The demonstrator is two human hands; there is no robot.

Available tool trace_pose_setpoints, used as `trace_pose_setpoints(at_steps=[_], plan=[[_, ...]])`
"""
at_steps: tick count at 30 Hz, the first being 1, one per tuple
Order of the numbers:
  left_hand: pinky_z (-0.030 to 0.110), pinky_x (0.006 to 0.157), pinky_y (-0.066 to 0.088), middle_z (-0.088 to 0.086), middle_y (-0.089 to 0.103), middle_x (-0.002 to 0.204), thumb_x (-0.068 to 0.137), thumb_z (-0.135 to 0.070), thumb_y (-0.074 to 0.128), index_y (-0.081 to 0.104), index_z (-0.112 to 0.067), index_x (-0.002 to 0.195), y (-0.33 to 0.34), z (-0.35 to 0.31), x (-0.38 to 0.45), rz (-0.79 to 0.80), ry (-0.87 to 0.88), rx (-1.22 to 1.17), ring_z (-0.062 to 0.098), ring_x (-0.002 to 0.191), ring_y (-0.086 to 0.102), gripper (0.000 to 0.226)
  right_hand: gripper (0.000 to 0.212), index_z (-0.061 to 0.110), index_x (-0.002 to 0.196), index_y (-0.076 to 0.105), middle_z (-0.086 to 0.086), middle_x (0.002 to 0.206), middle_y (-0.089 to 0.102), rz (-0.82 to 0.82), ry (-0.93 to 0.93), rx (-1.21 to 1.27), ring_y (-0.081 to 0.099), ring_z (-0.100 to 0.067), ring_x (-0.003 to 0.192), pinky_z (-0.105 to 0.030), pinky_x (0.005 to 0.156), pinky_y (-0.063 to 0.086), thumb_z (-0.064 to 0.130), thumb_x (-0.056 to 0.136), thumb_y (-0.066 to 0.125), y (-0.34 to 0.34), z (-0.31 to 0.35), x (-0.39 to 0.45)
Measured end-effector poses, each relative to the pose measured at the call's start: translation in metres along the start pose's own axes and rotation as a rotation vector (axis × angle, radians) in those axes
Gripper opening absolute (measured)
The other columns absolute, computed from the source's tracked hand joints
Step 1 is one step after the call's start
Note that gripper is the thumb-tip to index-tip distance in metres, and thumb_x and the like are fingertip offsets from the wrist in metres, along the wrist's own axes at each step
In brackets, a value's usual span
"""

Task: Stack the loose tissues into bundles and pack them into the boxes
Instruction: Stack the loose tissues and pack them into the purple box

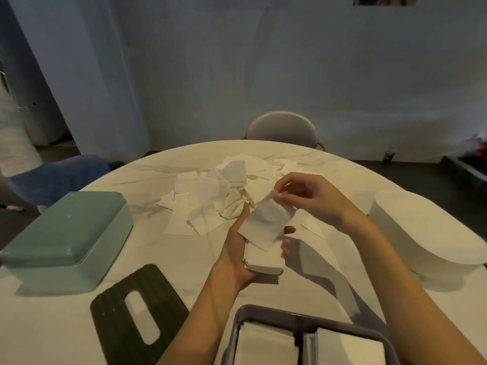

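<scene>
Purple box (238, 316) holding stacked tissues, left hand (238, 248) cradling bundle (263, 259), right hand (303, 198) pinching tissue (266, 219)

Room: round marble-veined table (147, 169) at centre under warm light; grey round-backed chair (282, 127) at 12 o'clock; pale bluish wall (237, 61) behind; dark floor (421, 175) at 3 o'clock; blue cushioned seat (60, 175) at 9 o'clock; dim opening (386, 0) at 1 o'clock.

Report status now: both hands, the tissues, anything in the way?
Left hand holds tissue bundle. Right hand pinches one tissue over it. Loose pile remains; purple box partly filled. Nothing blocking.
</scene>
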State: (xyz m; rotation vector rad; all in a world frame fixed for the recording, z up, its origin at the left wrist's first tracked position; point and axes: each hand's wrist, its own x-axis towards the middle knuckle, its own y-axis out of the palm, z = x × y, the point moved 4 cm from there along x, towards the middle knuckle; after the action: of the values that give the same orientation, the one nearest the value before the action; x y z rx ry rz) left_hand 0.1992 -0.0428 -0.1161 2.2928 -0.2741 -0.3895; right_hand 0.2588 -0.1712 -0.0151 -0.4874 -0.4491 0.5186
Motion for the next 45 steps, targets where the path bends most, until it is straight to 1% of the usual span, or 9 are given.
trace_pose_setpoints(at_steps=[4,9,13,19,23,25,33,37,45], plan=[[0.039,0.064,0.064,0.011,0.076,0.091,0.092,-0.059,0.063,0.067,-0.012,0.112,-0.011,0.002,-0.001,-0.080,0.022,0.099,0.025,0.072,0.076,0.051,0.012,0.020,0.103,0.072,0.009,0.100,0.072,0.202,0.017,0.210,0.069,-0.016,0.099,-0.024,0.083,0.059,0.021,0.091,0.072,-0.002,0.010,-0.012],[0.040,0.070,0.063,0.022,0.067,0.117,0.088,-0.084,0.027,0.047,-0.011,0.142,-0.009,0.004,0.001,0.004,-0.051,0.082,0.032,0.086,0.074,0.093,0.011,0.030,0.099,0.075,0.013,0.097,0.073,0.237,0.052,-0.093,0.068,-0.007,0.091,-0.021,0.087,0.058,0.028,0.088,0.077,0.018,-0.007,-0.004],[0.038,0.065,0.063,0.020,0.070,0.104,0.067,-0.079,0.073,0.054,-0.012,0.135,-0.002,0.004,-0.007,0.111,-0.043,0.141,0.030,0.080,0.074,0.098,0.023,0.028,0.107,0.072,0.014,0.104,0.070,0.177,0.022,-0.191,0.067,-0.004,0.093,-0.023,0.086,0.059,0.034,0.086,0.080,0.022,-0.015,0.002],[0.035,0.069,0.058,0.009,0.077,0.099,0.093,-0.057,0.050,0.056,-0.021,0.126,0.011,0.003,-0.021,0.078,0.005,0.342,0.026,0.086,0.074,0.050,0.049,0.041,0.122,0.057,0.028,0.114,0.056,0.321,0.069,-0.289,0.060,-0.002,0.104,-0.009,0.082,0.053,0.045,0.080,0.082,0.023,-0.015,-0.008],[0.049,0.073,0.062,0.021,0.071,0.112,0.072,-0.022,0.089,0.061,-0.010,0.132,0.004,-0.005,-0.033,0.078,-0.036,0.333,0.036,0.094,0.072,0.068,0.037,0.036,0.118,0.062,0.018,0.110,0.063,0.202,0.051,-0.265,0.063,-0.010,0.100,-0.017,0.088,0.056,0.039,0.085,0.079,0.013,-0.017,-0.020],[0.051,0.074,0.062,0.023,0.068,0.116,0.070,-0.005,0.082,0.066,-0.012,0.130,-0.003,-0.013,-0.038,0.033,0.019,0.346,0.036,0.097,0.070,0.063,0.029,0.040,0.112,0.063,0.024,0.105,0.063,0.146,0.049,-0.210,0.064,-0.009,0.096,-0.012,0.083,0.055,0.040,0.086,0.076,0.010,-0.018,-0.029],[0.015,0.061,0.053,0.003,0.065,0.097,0.093,0.005,0.068,0.061,-0.006,0.113,0.000,-0.013,-0.046,-0.254,0.391,0.825,-0.005,0.075,0.068,0.024,0.066,0.045,0.149,0.038,0.019,0.138,0.055,-0.142,-0.028,-0.018,0.063,-0.008,0.113,-0.022,0.087,0.059,0.040,0.092,0.071,0.029,-0.042,-0.075],[0.023,0.073,0.058,0.006,0.066,0.109,0.097,-0.013,0.068,0.062,-0.010,0.117,0.002,-0.004,-0.042,-0.289,0.439,0.687,0.008,0.091,0.069,0.021,0.068,0.049,0.154,0.027,0.022,0.154,0.038,-0.079,-0.086,-0.137,0.043,-0.006,0.137,-0.029,0.110,0.046,0.043,0.098,0.064,0.041,-0.051,-0.085],[0.043,0.083,0.062,-0.001,0.072,0.100,0.080,-0.074,0.063,0.068,-0.021,0.102,-0.003,0.001,-0.027,-0.537,0.579,0.643,0.022,0.099,0.070,0.057,0.060,0.039,0.143,0.047,0.019,0.141,0.048,-0.211,-0.045,-0.033,0.051,-0.008,0.127,-0.031,0.097,0.057,0.040,0.090,0.075,0.055,-0.049,-0.089]])
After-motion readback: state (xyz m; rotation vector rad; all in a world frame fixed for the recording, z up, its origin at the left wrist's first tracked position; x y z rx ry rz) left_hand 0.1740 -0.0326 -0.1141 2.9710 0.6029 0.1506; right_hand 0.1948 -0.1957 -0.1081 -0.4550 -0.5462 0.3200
